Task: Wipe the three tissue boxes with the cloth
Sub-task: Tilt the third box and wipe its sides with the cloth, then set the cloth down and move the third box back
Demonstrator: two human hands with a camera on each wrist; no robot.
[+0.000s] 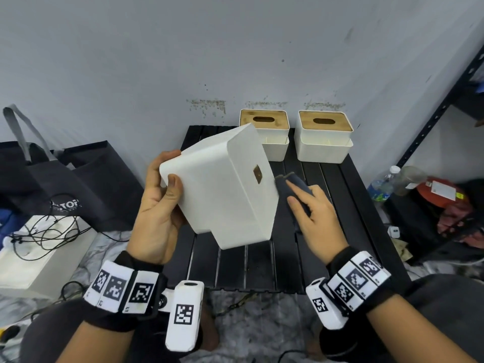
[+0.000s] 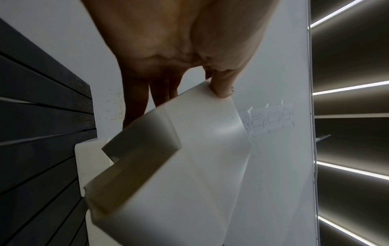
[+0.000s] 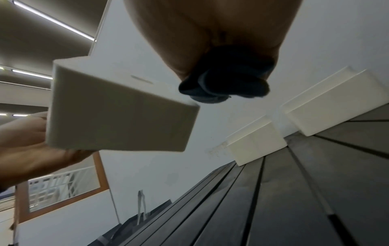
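Observation:
My left hand [image 1: 159, 203] grips a white tissue box [image 1: 222, 187] by its left end and holds it tilted above the black slatted table [image 1: 262, 265]. The wrist views show the same box [image 2: 189, 166] [image 3: 118, 114] lifted off the table. My right hand [image 1: 306, 205] holds a folded dark blue cloth [image 1: 293, 184] [image 3: 223, 83] against the box's right edge. Two more white tissue boxes with wooden lids stand upright at the table's back, one in the middle [image 1: 269, 137] and one to the right [image 1: 324, 140].
A grey wall rises right behind the table. Black bags [image 1: 73, 179] and a white box with tangled cables [image 1: 39, 247] lie on the left. A black metal shelf [image 1: 440, 111] with bottles [image 1: 385, 184] and clutter stands on the right.

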